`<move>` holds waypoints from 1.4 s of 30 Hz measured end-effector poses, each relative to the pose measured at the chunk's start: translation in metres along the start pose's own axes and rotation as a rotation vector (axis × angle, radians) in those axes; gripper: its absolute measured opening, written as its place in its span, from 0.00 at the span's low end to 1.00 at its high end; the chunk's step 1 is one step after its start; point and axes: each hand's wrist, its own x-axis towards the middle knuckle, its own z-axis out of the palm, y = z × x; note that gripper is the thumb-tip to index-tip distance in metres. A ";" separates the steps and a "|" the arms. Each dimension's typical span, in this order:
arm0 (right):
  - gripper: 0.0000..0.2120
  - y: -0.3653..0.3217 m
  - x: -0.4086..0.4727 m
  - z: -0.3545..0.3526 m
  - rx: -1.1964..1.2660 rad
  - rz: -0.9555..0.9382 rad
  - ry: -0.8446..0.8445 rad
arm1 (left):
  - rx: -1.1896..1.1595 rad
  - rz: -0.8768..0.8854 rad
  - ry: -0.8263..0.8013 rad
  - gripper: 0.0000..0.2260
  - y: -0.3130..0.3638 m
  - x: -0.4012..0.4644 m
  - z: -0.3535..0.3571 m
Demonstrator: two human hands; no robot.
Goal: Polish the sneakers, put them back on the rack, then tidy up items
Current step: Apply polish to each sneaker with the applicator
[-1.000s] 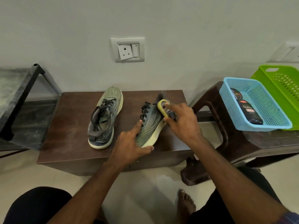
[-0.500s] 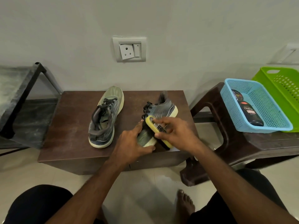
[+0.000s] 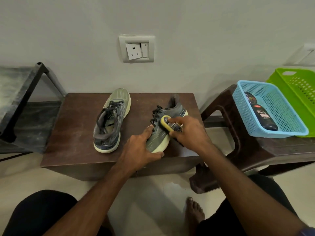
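Two grey-green sneakers lie on a low brown table (image 3: 71, 130). The left sneaker (image 3: 110, 121) stands upright, toe toward the wall. The right sneaker (image 3: 167, 120) lies tilted on its side, toe toward me. My left hand (image 3: 141, 149) grips its toe end, thumb under the sole. My right hand (image 3: 189, 132) holds a yellow-edged shoe brush (image 3: 166, 124) pressed against the sneaker's side near the laces.
A blue basket (image 3: 288, 120) on a brown plastic stool (image 3: 247, 150) at right holds a black polish bottle (image 3: 264, 116) and a tin. A green basket (image 3: 300, 89) sits behind it. A dark metal rack (image 3: 23, 92) stands at left. My bare foot (image 3: 194, 213) rests on the floor.
My right hand has swept the brush along the right sneaker's side: from near the heel toward the toe, then back up to the middle. The left hand kept its hold.
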 end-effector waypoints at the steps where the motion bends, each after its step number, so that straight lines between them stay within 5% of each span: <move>1: 0.23 0.002 0.002 -0.001 -0.104 0.003 0.091 | -0.003 -0.005 0.004 0.49 0.000 0.000 0.000; 4: 0.23 0.007 0.002 -0.005 -0.198 -0.026 0.254 | -0.037 -0.020 0.015 0.50 -0.001 -0.001 -0.002; 9: 0.24 0.006 -0.007 -0.004 0.188 -0.071 -0.166 | -0.025 -0.009 0.008 0.50 -0.001 -0.001 0.001; 17: 0.24 0.023 0.012 -0.004 -0.099 0.009 0.326 | -0.060 -0.001 0.039 0.51 -0.005 0.001 -0.001; 20: 0.24 0.015 0.000 -0.010 0.145 -0.066 0.087 | -0.069 0.012 0.027 0.50 -0.006 0.001 -0.002; 23: 0.24 0.006 -0.004 0.001 0.104 -0.139 -0.108 | -0.066 0.024 0.023 0.50 -0.006 0.001 -0.002; 29: 0.23 0.022 0.019 0.005 -0.077 0.064 0.256 | -0.057 0.036 0.035 0.48 -0.004 0.000 -0.003; 32: 0.23 0.016 0.009 0.005 -0.079 0.011 0.287 | -0.074 0.047 0.026 0.48 -0.006 -0.001 -0.005; 36: 0.24 0.002 -0.008 0.018 -0.020 -0.169 0.106 | -0.075 0.087 0.022 0.47 -0.009 -0.002 -0.003; 42: 0.23 0.028 0.014 -0.003 -0.037 0.148 0.325 | -0.094 0.104 0.008 0.46 -0.012 -0.003 -0.004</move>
